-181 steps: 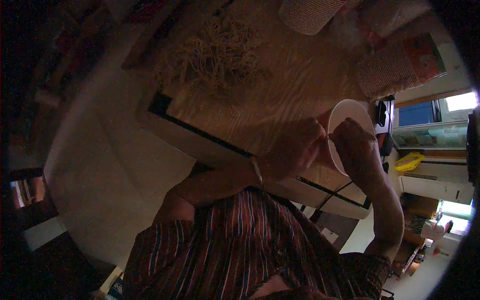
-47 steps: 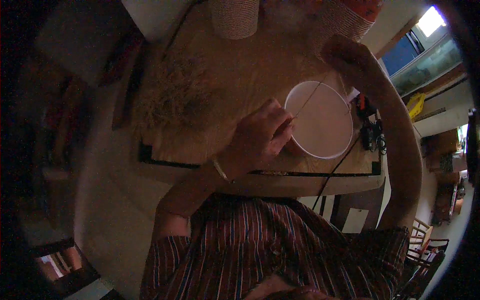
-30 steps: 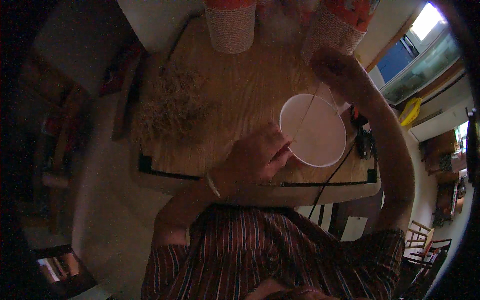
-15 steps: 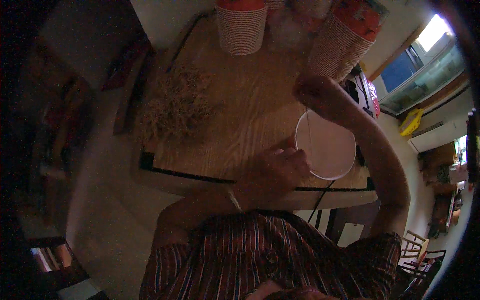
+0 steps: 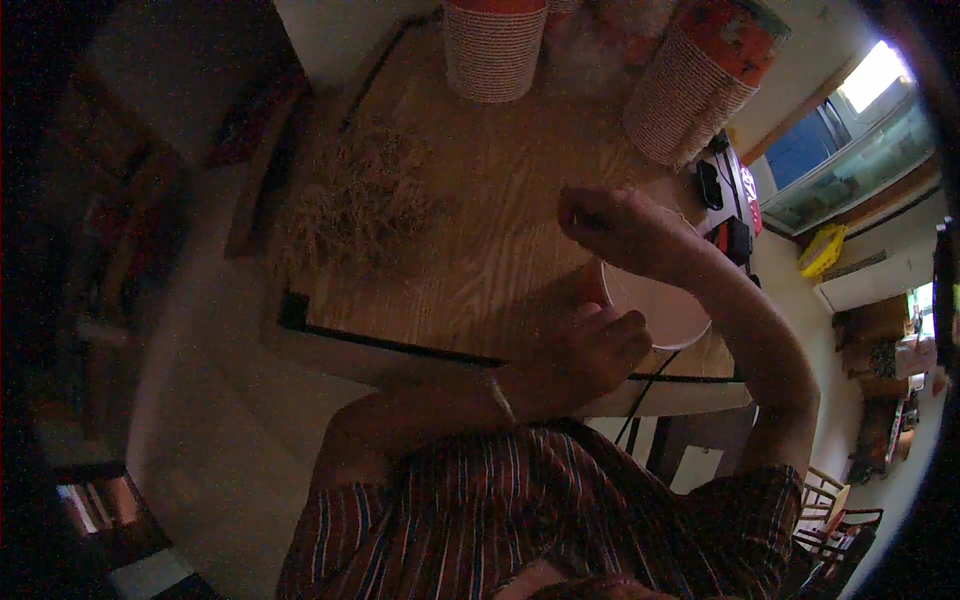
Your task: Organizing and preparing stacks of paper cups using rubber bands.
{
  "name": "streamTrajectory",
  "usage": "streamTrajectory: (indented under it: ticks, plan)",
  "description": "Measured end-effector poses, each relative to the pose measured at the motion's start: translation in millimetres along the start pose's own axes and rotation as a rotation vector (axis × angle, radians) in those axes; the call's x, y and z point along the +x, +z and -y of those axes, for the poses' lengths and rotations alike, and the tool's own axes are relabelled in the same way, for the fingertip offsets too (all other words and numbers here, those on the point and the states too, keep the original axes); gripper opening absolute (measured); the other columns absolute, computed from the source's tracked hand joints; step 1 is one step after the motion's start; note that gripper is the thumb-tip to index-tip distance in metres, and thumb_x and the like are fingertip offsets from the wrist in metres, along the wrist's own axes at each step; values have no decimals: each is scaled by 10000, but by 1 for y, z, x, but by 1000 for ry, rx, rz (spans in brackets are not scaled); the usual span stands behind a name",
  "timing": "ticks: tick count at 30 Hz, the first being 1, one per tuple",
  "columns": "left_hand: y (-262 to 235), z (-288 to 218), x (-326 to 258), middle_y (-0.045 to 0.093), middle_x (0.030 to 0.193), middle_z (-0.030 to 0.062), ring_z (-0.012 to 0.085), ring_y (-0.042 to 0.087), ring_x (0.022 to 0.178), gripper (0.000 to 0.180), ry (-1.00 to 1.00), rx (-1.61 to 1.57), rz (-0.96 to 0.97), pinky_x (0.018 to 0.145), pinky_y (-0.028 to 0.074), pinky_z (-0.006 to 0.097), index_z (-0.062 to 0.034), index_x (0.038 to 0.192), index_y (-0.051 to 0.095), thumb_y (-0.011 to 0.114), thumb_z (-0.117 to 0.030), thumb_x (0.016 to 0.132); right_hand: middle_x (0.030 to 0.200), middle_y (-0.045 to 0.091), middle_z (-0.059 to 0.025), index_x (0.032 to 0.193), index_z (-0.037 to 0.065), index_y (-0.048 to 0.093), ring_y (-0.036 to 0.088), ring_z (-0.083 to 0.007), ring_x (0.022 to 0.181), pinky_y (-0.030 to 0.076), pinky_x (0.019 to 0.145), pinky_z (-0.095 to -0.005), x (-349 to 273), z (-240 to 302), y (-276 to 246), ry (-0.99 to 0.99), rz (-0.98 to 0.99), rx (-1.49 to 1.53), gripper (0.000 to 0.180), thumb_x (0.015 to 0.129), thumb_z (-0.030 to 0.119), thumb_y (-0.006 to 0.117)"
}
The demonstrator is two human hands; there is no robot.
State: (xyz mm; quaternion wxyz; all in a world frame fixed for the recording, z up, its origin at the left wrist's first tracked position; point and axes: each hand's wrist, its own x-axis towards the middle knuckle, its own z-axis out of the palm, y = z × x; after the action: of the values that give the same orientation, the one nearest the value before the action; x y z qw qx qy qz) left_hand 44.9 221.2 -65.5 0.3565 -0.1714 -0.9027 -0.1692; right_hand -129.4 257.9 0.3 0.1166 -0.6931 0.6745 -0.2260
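A round bucket (image 5: 665,310) with a pale inside, white rim and reddish outer wall stands at the table's near right. My left hand (image 5: 600,350) is at its near-left rim, fingers curled closed; what they pinch is hidden. Above the bucket's far rim my right hand (image 5: 600,215) is closed, wrist bent, knuckles toward the left. A thin cord (image 5: 672,207) shows faintly by the right wrist, and its path between the hands is hard to follow in the dim light.
Rope-wrapped buckets with red-orange tops (image 5: 495,55) stand at the far edge, one tilted (image 5: 690,90) at right. A tangled heap of tan fibre (image 5: 365,200) lies left on the wooden table (image 5: 490,220). Small black items (image 5: 735,240) sit along the right edge.
My right hand has come nearer and slightly left, now hanging over the bucket's far rim. My left hand has shifted right along the near rim. The cord across the bucket's mouth shows less clearly.
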Motion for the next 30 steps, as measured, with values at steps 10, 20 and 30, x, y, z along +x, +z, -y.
streamTrajectory:
  ticks: [10, 20, 30]
  plan:
    - [2, 5, 3, 570, 1077, 115, 231, 585, 934, 292, 54, -31, -41, 779, 490, 349, -39, 1036, 590, 573, -203, 795, 913, 650, -127, 1006, 110, 533, 640, -376, 894, 500, 694, -480, 3, 17, -4, 143, 155, -255, 114, 940, 202, 528]
    - [28, 3, -8, 556, 972, 93, 208, 598, 829, 277, 27, -95, -97, 695, 502, 350, -41, 1009, 573, 612, -199, 786, 1032, 641, -127, 1054, 76, 544, 617, -359, 989, 509, 801, -449, -2, 4, 1, 113, 215, -327, 156, 922, 159, 543]
    - [33, 4, -18, 605, 983, 83, 231, 613, 836, 393, -30, -1, 17, 739, 529, 367, -87, 1207, 558, 564, -196, 830, 1042, 654, -117, 1120, 82, 564, 640, -334, 983, 529, 788, -436, -3, 9, 1, 81, 203, -392, 218, 910, 140, 548]
